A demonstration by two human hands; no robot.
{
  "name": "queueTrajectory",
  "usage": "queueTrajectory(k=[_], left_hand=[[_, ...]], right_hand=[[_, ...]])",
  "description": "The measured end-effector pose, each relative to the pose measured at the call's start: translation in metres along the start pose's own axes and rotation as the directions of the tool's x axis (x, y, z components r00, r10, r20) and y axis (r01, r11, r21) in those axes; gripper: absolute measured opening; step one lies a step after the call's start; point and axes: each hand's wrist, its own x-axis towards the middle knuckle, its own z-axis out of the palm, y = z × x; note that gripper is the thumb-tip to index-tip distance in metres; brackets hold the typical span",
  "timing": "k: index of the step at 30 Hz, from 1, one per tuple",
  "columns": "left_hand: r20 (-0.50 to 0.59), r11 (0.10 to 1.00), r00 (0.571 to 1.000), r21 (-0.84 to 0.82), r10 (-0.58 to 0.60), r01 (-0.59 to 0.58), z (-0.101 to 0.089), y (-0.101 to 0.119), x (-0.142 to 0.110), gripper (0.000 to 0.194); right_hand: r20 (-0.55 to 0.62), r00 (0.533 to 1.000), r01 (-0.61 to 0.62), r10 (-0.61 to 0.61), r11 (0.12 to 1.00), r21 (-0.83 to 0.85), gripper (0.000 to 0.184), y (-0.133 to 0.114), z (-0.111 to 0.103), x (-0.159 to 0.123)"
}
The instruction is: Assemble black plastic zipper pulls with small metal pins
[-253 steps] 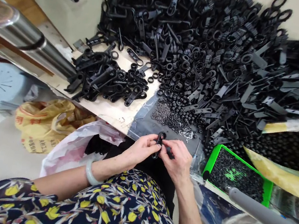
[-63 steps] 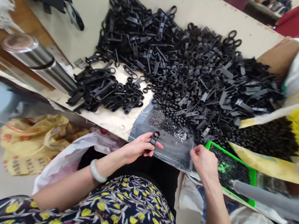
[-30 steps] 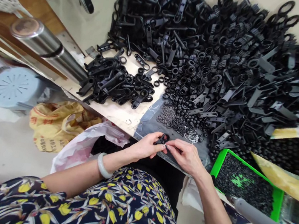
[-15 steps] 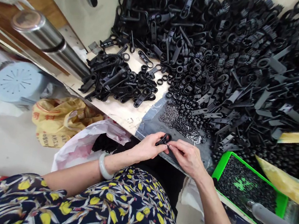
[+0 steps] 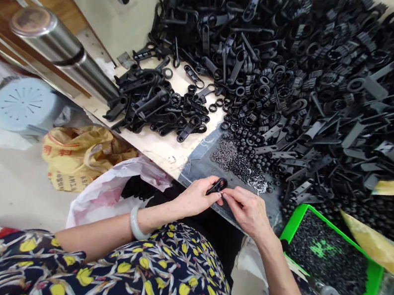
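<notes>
Lower centre of frame: your left hand (image 5: pixel 198 195) grips the black part (image 5: pixel 218 185); your right hand (image 5: pixel 247 209) pinches narrowly beside it, its contents, if any, indiscernible. Loosening the left grip could drop the part over the grey sheet's (image 5: pixel 273 204) near edge.

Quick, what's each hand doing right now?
Left hand: closed, holding a black ring-ended part.
Right hand: pinched closed beside that part; whether it grips something tiny cannot be told.
</notes>
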Motion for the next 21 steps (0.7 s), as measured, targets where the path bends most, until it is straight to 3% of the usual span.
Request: queueTrajectory(k=[11, 21], left_hand=[[-0.014, 0.996, 0.996, 0.041, 0.085, -0.085, 0.003, -0.007, 0.003, 0.021], [-0.031, 0.989, 0.997, 0.131, 0.066, -0.062, 0.002, 0.003, -0.001, 0.014]], right_hand=[[-0.040, 0.999, 0.012, -0.016, 0.995, -0.103, 0.036, -0.001, 0.004, -0.004], [-0.059, 0.993, 0.072, -0.101, 0.925, -0.374, 0.026, -0.010, 0.004, -0.008]])
